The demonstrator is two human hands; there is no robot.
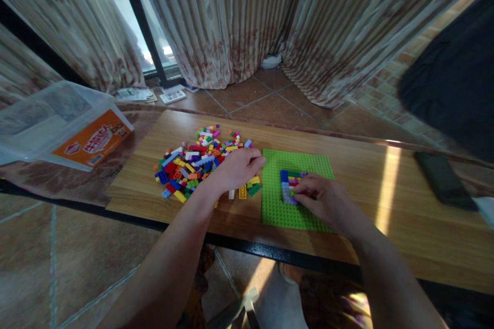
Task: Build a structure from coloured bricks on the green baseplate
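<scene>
A green studded baseplate (274,211) lies on the wooden table, bearing a small block of coloured toy bricks (284,185) with blue along its left side. My right hand (324,195) is over the right part of this block, thumb and finger pinched on a small brick that looks light green. Its other fingers hide part of the block. My left hand (240,168) is closed above the right edge of the pile of loose toy bricks (193,162), near the baseplate's left edge. What its curled fingers hold, if anything, is hidden.
A clear plastic box (73,113) with an orange label stands at the left. A dark phone (443,180) lies at the table's right end. Striped curtains (231,20) hang behind, and a dark cloth shape (455,72) is at the right. The table's black edge (247,247) runs in front.
</scene>
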